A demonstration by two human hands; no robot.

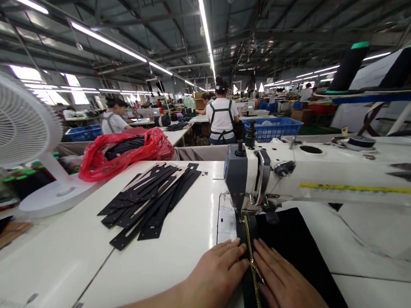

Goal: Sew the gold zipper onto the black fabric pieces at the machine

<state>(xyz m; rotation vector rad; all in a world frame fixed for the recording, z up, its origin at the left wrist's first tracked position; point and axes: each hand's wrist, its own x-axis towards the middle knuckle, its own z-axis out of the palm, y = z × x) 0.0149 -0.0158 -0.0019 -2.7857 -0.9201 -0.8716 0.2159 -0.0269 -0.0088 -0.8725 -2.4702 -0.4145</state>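
Note:
A gold-toothed zipper [248,236] on dark tape runs lengthwise over a black fabric panel [300,235], its far end under the presser foot of a white sewing machine [278,173]. My left hand [216,272] lies along the zipper's left edge, fingers slightly bent and fingertips down on the tape. Flat on the panel to the right of the teeth is my right hand [289,286], its fingers stretched toward the needle. A gold zipper pull [258,272] shows between the hands. Their undersides are hidden.
A pile of black slotted strips [149,199] lies left on the white table [169,264]. Behind it sits a red plastic bag [128,151] with dark material, beside a white fan [54,181]. Thread cones [350,65] stand at upper right. Co-workers [222,115] and blue baskets [274,129] are beyond.

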